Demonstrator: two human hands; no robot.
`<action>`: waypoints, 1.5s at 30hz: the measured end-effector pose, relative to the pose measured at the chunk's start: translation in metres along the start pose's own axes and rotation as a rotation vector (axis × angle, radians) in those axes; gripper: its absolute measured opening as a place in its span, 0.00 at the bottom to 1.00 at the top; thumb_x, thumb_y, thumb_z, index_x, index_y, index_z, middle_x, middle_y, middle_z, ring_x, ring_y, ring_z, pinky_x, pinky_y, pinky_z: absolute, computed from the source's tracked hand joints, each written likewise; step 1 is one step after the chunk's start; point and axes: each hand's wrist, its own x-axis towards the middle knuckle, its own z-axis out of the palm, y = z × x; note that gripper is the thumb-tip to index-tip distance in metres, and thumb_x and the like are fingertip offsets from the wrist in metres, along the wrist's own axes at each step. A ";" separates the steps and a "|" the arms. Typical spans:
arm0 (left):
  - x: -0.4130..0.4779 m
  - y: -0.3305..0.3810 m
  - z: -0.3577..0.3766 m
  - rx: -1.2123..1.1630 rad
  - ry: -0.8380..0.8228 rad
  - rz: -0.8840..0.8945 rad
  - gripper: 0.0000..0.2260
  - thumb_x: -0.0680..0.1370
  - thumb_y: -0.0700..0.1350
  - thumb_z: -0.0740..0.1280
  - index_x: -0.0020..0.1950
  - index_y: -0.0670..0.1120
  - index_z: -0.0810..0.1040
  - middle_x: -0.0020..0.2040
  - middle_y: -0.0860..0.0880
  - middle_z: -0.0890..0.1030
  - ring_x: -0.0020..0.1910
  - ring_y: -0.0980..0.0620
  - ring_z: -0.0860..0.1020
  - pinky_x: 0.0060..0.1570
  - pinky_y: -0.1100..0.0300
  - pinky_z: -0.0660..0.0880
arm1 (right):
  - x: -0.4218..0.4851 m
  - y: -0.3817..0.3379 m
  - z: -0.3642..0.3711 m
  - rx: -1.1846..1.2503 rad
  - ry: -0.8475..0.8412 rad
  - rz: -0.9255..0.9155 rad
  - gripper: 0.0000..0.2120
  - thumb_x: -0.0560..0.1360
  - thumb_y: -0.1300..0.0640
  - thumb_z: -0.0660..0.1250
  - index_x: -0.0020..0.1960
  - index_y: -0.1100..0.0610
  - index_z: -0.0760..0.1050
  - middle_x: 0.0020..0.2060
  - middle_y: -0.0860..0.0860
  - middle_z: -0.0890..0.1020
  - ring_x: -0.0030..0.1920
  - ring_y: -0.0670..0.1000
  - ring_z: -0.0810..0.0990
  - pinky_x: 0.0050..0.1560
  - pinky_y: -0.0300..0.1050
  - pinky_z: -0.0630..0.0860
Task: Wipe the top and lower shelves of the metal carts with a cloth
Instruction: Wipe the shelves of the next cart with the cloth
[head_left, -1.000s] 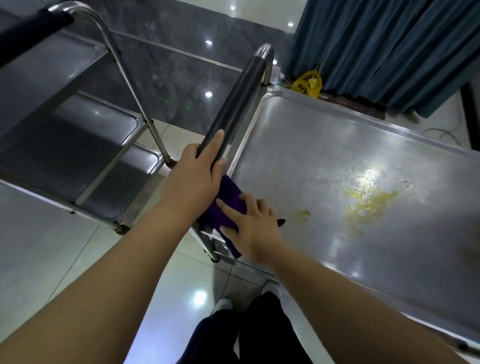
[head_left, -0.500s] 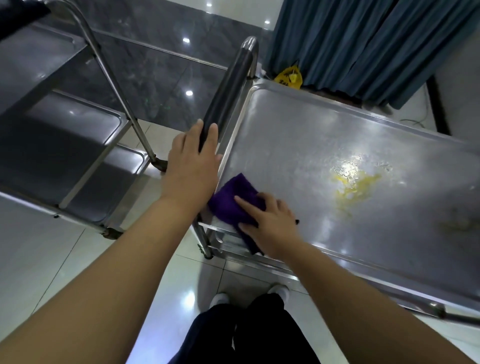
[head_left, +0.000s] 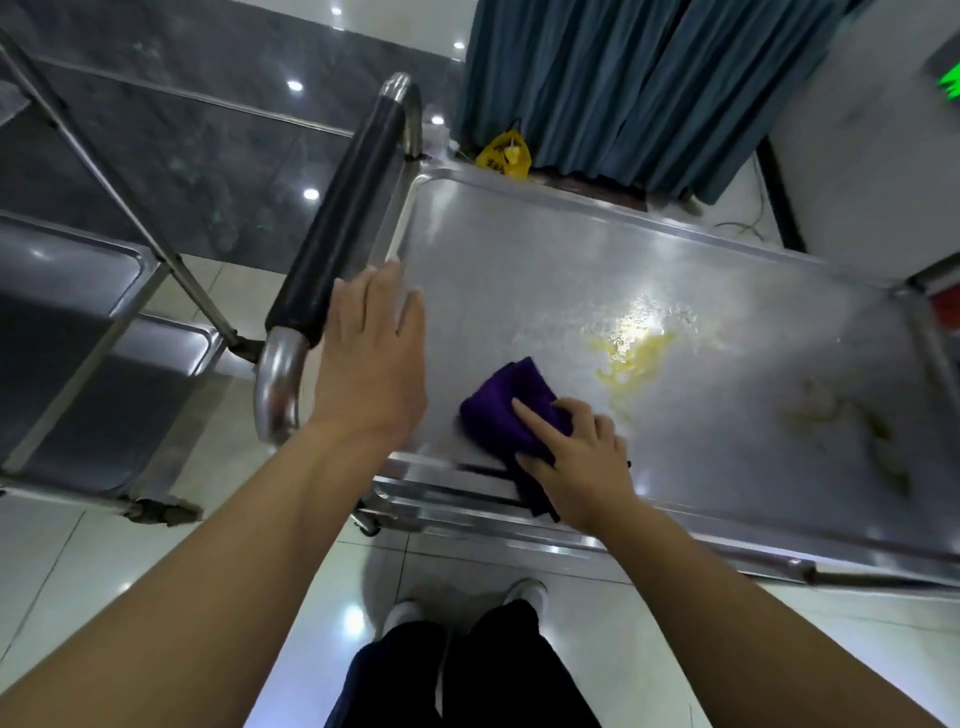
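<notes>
Left hand (head_left: 371, 358) has come off the black handle (head_left: 343, 223), fingers straight, holding nothing | right hand (head_left: 576, 462) grips purple cloth (head_left: 511, 410) on the cart's top shelf (head_left: 519, 270), near its front-left corner | yellow smear (head_left: 631, 358) just beyond the cloth | second cart (head_left: 104, 415) at left, blue curtain (head_left: 597, 78) behind, glossy tiled floor (head_left: 156, 561)

Blue curtain (head_left: 623, 78), yellow bag (head_left: 504, 156)

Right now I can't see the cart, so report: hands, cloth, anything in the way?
Left hand open beside the handle. Right hand grips the cloth on the top shelf. Yellow spill just ahead, not yet wiped.
</notes>
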 end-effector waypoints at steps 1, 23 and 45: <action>0.001 0.005 0.006 -0.035 -0.041 0.019 0.21 0.70 0.33 0.68 0.62 0.36 0.72 0.68 0.34 0.67 0.66 0.33 0.65 0.67 0.41 0.61 | 0.001 0.017 -0.005 0.012 0.005 0.134 0.26 0.77 0.38 0.55 0.73 0.33 0.50 0.69 0.50 0.56 0.64 0.58 0.59 0.66 0.54 0.57; 0.055 0.044 0.096 -0.129 -0.430 -0.136 0.16 0.80 0.45 0.55 0.67 0.49 0.71 0.73 0.48 0.65 0.71 0.40 0.62 0.69 0.43 0.61 | 0.124 0.071 -0.027 0.057 0.077 0.584 0.28 0.77 0.38 0.49 0.75 0.42 0.47 0.71 0.59 0.54 0.63 0.65 0.59 0.62 0.61 0.57; 0.067 0.057 0.074 -0.142 -0.368 -0.311 0.11 0.78 0.46 0.61 0.55 0.45 0.80 0.60 0.46 0.77 0.59 0.41 0.75 0.54 0.52 0.72 | 0.145 0.103 -0.039 -0.029 0.053 -0.081 0.25 0.76 0.38 0.56 0.72 0.32 0.54 0.70 0.51 0.59 0.63 0.59 0.61 0.63 0.55 0.58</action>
